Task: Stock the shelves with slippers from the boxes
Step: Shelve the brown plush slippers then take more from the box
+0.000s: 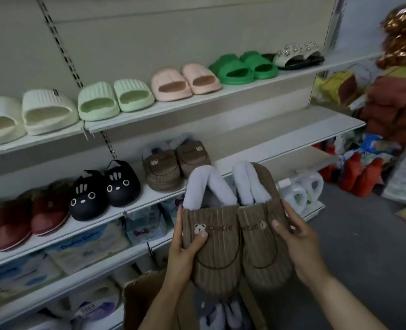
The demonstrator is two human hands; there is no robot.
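So both hands were up holding a pair of brown slippers (235,246) side by side, toes toward the camera, fluffy pale lining pointing at the shelves. The left hand (185,256) gripped the left one with its thumb pressed right by the little bear patch, fingers wrapped round the outer edge. The right hand (297,244) did the same on the other slipper, thumb on top near its bear, fingers curled around the side. The two slippers were touching along the inner edge.

They were held in the air just above an open cardboard box (144,298), which had what looked like more of the same pale lining inside, though it was dark down there and hard to be sure.

The middle shelf (256,148) already had a matching brown pair (173,163), then black cat slippers (104,191) and a dark red pair (28,217) to the left. The top shelf (244,89) carried slides in a row: cream (28,115), pale green (114,98), pink (185,79), bright green (242,65), and a studded black and white pair (299,54) at the far end.
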